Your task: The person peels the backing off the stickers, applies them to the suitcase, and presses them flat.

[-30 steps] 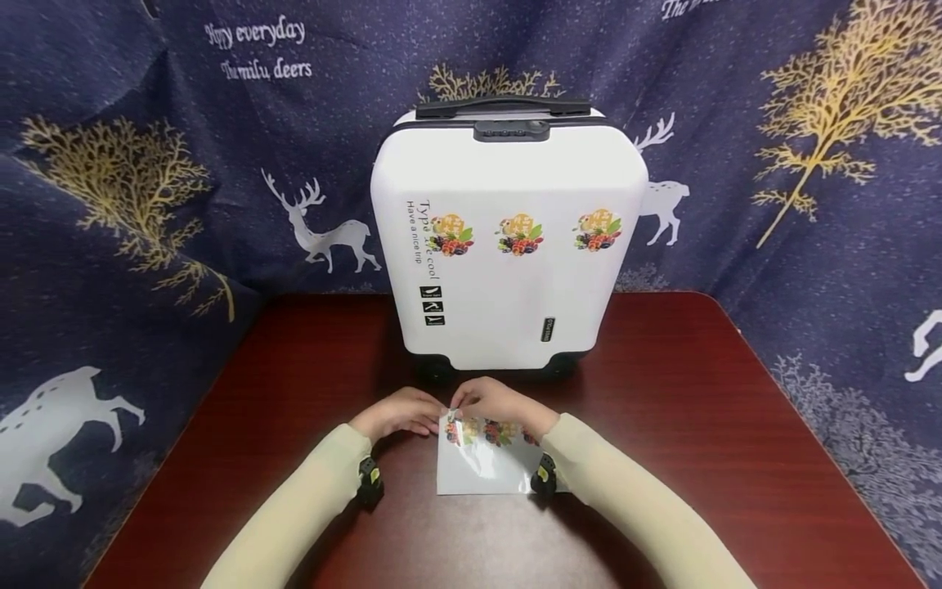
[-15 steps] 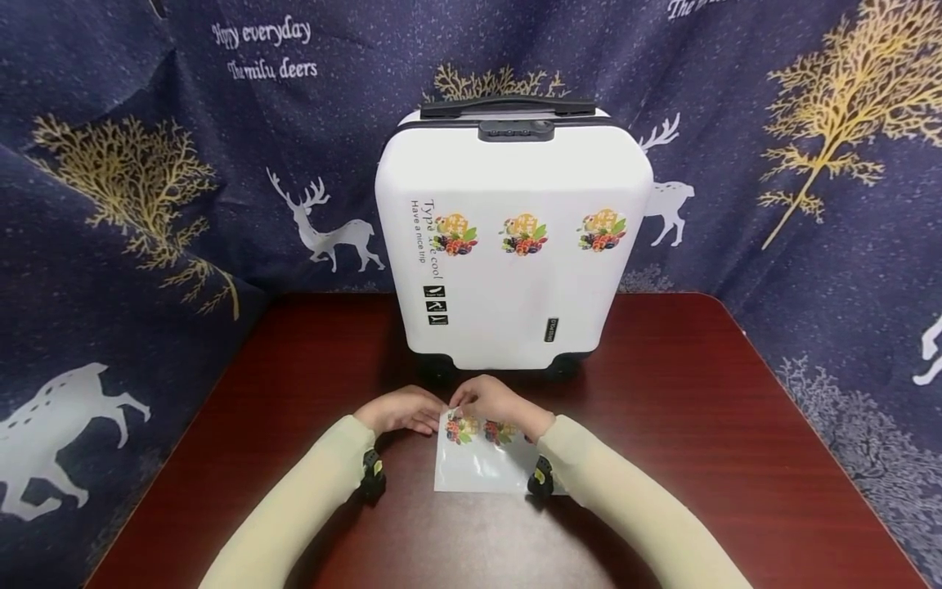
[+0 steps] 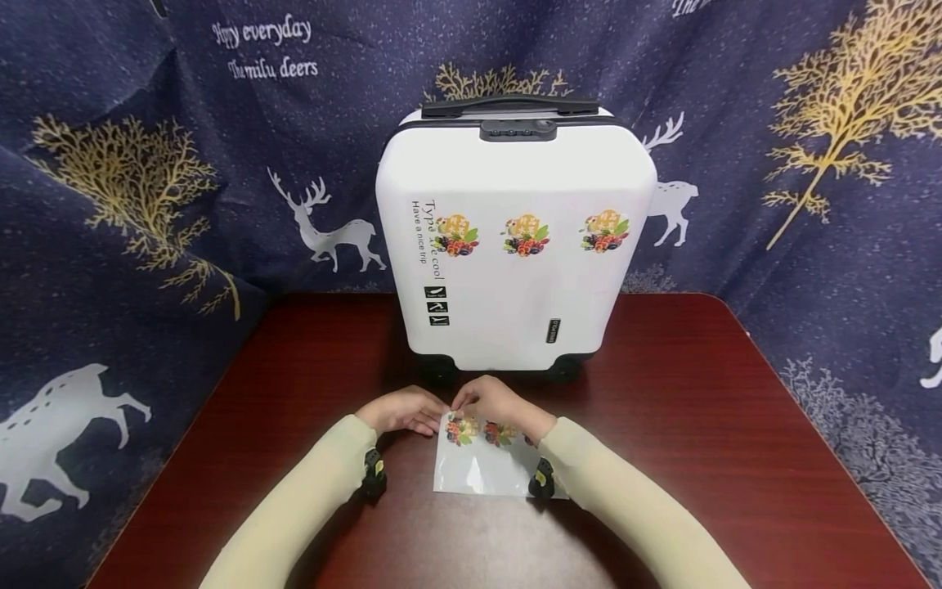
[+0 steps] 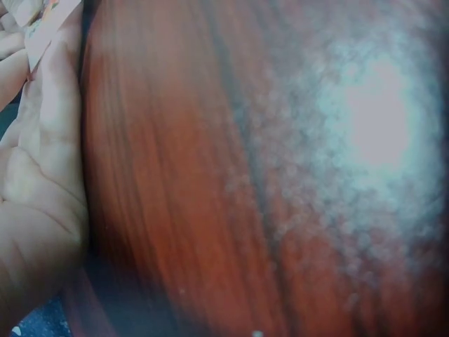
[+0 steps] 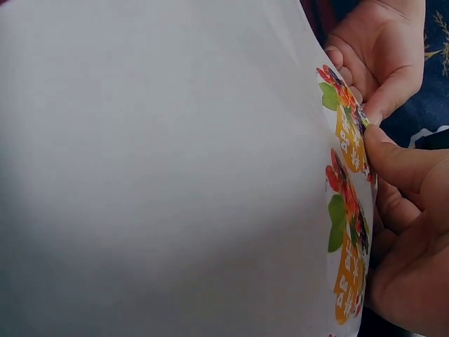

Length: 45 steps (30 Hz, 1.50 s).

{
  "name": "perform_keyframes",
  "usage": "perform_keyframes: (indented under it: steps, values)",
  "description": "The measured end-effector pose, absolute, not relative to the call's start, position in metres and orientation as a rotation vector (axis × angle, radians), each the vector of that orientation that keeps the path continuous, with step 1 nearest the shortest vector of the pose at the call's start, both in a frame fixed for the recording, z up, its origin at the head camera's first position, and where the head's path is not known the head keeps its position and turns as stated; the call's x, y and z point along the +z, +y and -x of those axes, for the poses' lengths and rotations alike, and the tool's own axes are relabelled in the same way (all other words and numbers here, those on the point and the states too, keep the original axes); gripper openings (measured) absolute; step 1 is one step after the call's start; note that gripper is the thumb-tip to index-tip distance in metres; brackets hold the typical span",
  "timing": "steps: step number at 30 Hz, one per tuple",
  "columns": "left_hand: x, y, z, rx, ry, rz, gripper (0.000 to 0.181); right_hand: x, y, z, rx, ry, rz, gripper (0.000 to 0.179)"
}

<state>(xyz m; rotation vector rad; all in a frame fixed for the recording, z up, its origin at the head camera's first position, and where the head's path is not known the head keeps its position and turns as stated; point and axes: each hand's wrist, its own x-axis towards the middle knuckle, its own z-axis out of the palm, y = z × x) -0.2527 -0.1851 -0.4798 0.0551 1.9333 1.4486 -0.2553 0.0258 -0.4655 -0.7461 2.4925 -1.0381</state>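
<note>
A white sheet of fruit stickers (image 3: 464, 473) lies on the table in front of the person, its printed row along the far edge. At the far left corner of the sheet, my left hand (image 3: 405, 411) pinches the edge between thumb and fingers; the left wrist view shows that hand (image 4: 45, 161) at its left side, with a white corner (image 4: 45, 31) in the fingers. Just to the right, my right hand (image 3: 502, 405) pinches the same edge beside a sticker (image 5: 351, 137), its thumb tip close to the left thumb. The right forearm covers the sheet's right part.
A white suitcase (image 3: 508, 303) stands upright behind the hands on the dark red table (image 3: 699, 442). Across its front run three fruit stickers (image 3: 527, 236). A blue cloth (image 3: 221, 147) with deer and golden trees hangs behind the table.
Both hands stay at the sheet's far left corner with hardly any movement. The sheet's near left corner has shifted slightly left, and the head view has turned a little.
</note>
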Motion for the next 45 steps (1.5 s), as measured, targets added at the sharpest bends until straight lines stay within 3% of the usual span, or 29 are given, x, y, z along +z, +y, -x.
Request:
perform_keyframes:
  steps: [16,27,45]
  values:
    - [-0.4805,-0.1837,0.2511,1.462,1.935,-0.071,0.037,-0.4671,0.0276,0.2532,-1.074,2.470,0.733,0.006]
    - [-0.4818,-0.1857,0.2504,1.475,1.950,-0.100,0.030,-0.4662,0.0256,0.2523,-1.055,2.493,0.717,0.005]
    - [-0.4831,-0.1851,0.2519,1.444,1.966,-0.079,0.036,-0.4646,0.0247,0.2478,-1.043,2.530,0.764,0.006]
